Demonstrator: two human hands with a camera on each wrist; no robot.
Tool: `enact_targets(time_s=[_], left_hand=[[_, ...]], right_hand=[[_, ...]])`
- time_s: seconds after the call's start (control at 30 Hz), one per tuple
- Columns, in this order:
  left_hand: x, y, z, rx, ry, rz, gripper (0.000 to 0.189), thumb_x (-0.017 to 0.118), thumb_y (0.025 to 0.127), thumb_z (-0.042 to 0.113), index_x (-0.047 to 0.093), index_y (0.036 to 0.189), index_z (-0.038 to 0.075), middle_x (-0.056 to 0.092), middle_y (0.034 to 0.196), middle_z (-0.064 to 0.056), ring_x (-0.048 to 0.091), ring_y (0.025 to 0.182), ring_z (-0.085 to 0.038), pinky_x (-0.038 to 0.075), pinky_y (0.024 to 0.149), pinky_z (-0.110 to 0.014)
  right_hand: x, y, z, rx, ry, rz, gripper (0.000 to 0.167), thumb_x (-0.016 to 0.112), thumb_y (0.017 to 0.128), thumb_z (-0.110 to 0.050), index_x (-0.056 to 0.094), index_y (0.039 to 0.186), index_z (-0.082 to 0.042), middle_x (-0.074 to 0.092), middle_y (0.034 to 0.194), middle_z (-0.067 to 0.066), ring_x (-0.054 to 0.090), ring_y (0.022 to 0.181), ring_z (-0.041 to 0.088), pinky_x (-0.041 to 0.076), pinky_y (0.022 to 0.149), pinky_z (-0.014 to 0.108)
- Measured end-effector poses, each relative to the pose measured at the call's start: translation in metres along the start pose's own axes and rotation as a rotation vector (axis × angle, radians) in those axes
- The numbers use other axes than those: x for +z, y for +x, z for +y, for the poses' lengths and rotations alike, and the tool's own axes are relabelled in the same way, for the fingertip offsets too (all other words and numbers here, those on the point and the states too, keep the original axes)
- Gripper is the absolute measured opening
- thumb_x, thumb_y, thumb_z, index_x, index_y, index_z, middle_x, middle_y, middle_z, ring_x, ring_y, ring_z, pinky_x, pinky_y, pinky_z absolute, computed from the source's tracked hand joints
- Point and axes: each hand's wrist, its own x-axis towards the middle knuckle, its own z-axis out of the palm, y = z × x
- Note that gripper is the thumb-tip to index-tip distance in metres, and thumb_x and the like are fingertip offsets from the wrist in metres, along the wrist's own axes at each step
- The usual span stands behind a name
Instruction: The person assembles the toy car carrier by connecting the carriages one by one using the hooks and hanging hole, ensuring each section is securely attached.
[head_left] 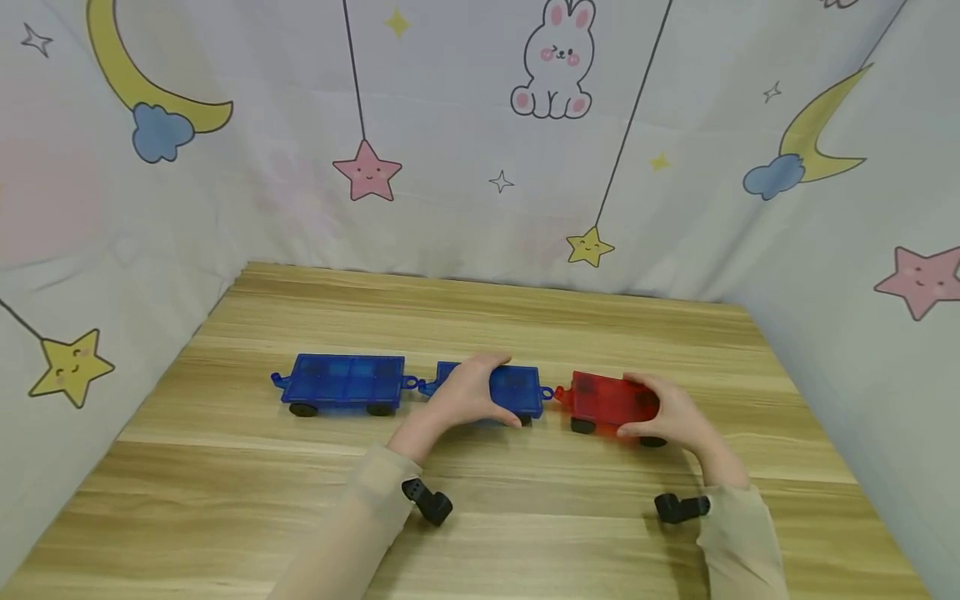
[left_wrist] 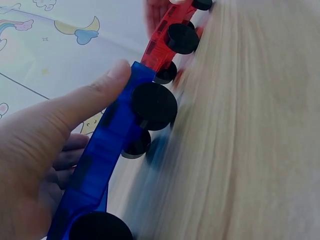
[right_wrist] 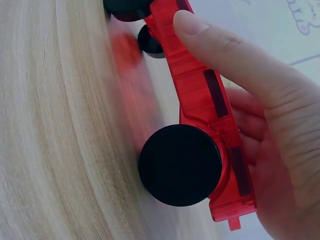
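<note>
My left hand (head_left: 463, 395) grips a translucent blue toy train car (head_left: 519, 387) across its sides, thumb on the near edge and fingers over the far one. With my right hand (head_left: 672, 417) I hold a red toy train car (head_left: 604, 402) by its right end, the thumb along its near side (right_wrist: 200, 95). The blue car's ring (head_left: 547, 392) lies right at the red car's hook (head_left: 562, 395). To the left stands a longer blue car (head_left: 345, 380), its ring (head_left: 409, 382) close by the held blue car's hook (head_left: 427, 388). All have black wheels.
The cars are in a row on a wood-grain tabletop (head_left: 525, 533). A white cloth (head_left: 450, 100) printed with stars, moons and a rabbit rises behind and at both sides. A small black camera mount (head_left: 429, 502) sits on the left wrist, another (head_left: 681, 507) on the right.
</note>
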Motion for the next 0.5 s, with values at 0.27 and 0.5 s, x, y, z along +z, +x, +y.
enact_targets(time_s=[0.27,0.5], left_hand=[[0.0011,0.0019,-0.0023,0.027,0.019,-0.011,0.097,0.091,0.065,0.04,0.047,0.144,0.004,0.051,0.145,-0.013,0.047,0.136,-0.031,0.039,0.112,-0.046],[0.0025,0.001,-0.0021,0.022,0.004,0.005,0.093,0.09,0.067,0.037,0.048,0.143,0.005,0.052,0.145,-0.013,0.047,0.135,-0.032,0.039,0.112,-0.047]], right_hand=[[-0.0014,0.0002,-0.0011,0.01,0.001,-0.006,0.087,0.088,0.07,-0.033,0.049,0.141,0.0,0.052,0.138,0.026,0.054,0.118,0.041,0.048,0.092,0.053],[-0.0014,0.0004,-0.0007,0.009,0.012,-0.005,0.085,0.088,0.071,-0.033,0.05,0.14,0.0,0.053,0.137,0.027,0.055,0.116,0.041,0.048,0.091,0.052]])
